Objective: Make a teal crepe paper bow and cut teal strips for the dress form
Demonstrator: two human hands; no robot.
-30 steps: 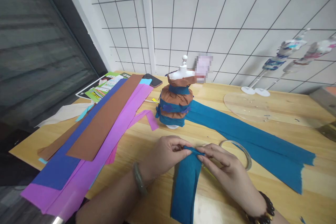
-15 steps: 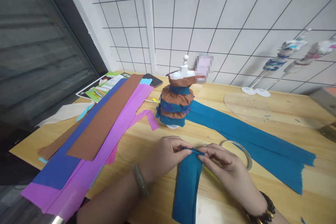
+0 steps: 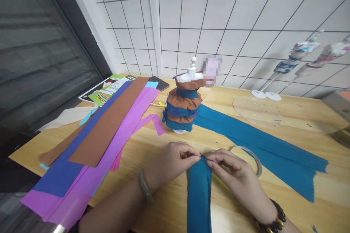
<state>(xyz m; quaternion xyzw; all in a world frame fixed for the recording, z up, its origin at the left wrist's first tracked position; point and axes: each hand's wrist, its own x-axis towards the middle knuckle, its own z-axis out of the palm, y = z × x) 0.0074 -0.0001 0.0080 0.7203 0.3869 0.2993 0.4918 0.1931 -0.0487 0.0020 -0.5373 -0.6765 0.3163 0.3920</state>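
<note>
A teal strip (image 3: 199, 196) hangs down toward the bottom of the view, its folded top edge pinched between both hands. My left hand (image 3: 179, 158) grips the left end of that edge between thumb and fingers. The right end is pinched by my right hand (image 3: 232, 173). Behind the hands stands a small white dress form (image 3: 190, 76), upright and wrapped in gathered brown and teal bands. Partly under my right hand lies a roll of tape (image 3: 255, 160).
Long brown (image 3: 109, 127), blue and purple strips lie on the left over a green leaflet (image 3: 100, 96). A wide teal strip (image 3: 262, 142) crosses the right side. Behind are a phone (image 3: 160, 83), a clear disc (image 3: 254, 111) and two more forms (image 3: 287, 65) by the tiled wall.
The hanging part of the teal strip has swung slightly to the right. Its pinched top edge has tilted a little, while both hands stay almost in place.
</note>
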